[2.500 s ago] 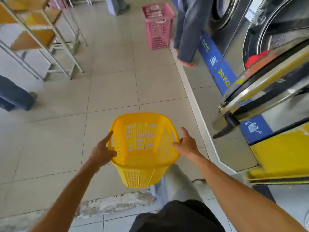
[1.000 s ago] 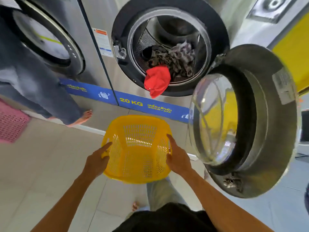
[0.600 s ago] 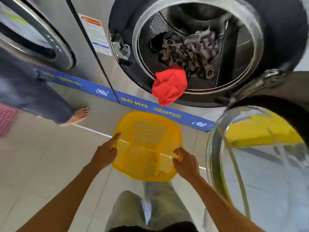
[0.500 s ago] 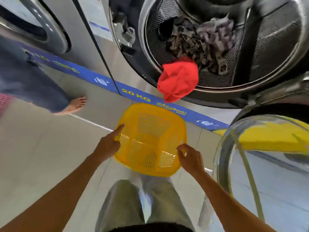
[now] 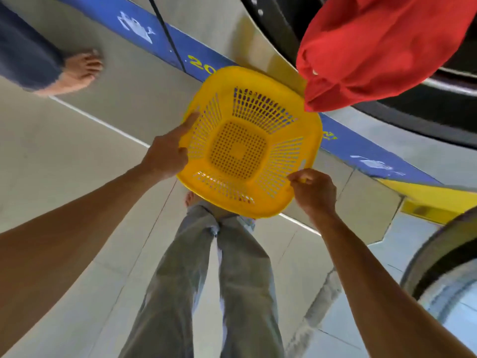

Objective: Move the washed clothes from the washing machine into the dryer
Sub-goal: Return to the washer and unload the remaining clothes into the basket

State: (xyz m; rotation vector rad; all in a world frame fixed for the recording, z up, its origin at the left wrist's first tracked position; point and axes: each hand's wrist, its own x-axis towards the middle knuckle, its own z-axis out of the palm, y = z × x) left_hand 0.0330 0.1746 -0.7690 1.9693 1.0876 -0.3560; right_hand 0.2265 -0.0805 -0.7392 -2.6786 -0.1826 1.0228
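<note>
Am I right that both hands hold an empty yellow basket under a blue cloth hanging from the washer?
Not quite: the head view shows the cloth is red, not blue. The rest stands: left hand and right hand hold the empty yellow basket beneath it at the washer.

Pale tiled floor [image 5: 77, 156] — blue band [image 5: 361, 148] along its edge.

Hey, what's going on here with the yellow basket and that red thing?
A person holds an empty yellow laundry basket with both hands, the left hand gripping one rim and the right hand pinching the opposite rim. It sits low in front of the washing machine, just under a red garment that hangs out of the door opening. Nothing has gone into the basket yet.
</note>
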